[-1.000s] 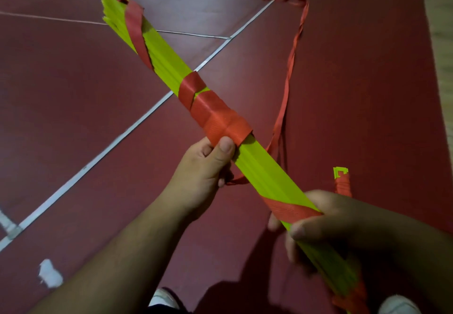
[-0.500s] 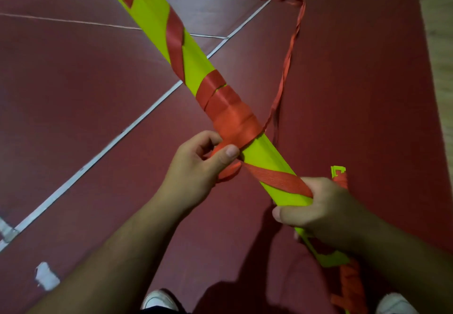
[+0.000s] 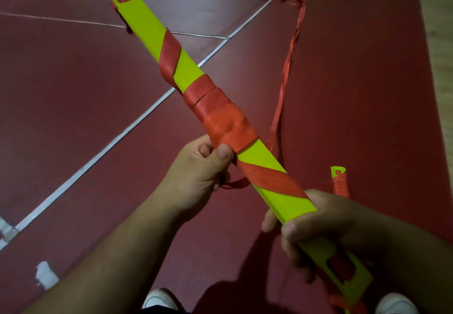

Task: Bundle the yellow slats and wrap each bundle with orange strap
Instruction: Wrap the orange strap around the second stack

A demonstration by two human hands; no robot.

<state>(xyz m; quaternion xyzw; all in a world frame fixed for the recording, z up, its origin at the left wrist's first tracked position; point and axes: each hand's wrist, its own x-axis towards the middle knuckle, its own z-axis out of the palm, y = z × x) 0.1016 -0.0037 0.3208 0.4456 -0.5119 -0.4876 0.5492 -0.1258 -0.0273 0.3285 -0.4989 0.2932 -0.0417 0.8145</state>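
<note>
A bundle of yellow slats runs diagonally from upper left to lower right, held above the floor. Orange strap is wound round its middle in several overlapping turns, with looser spiral turns above and below. My left hand pinches the strap at the lower edge of the thick wrap, thumb on top. My right hand grips the bundle near its lower end. The strap's loose tail trails over the floor to the upper right. A second wrapped bundle lies on the floor behind my right hand.
The floor is dark red with white lines crossing it. A pale wooden strip borders the right edge. My two white shoes show at the bottom. A white scrap lies at lower left.
The bundle has turned about its long axis, showing its flat face, and the thick wrap sits wider. My left hand has shifted onto the strap at the wrap's lower edge.
</note>
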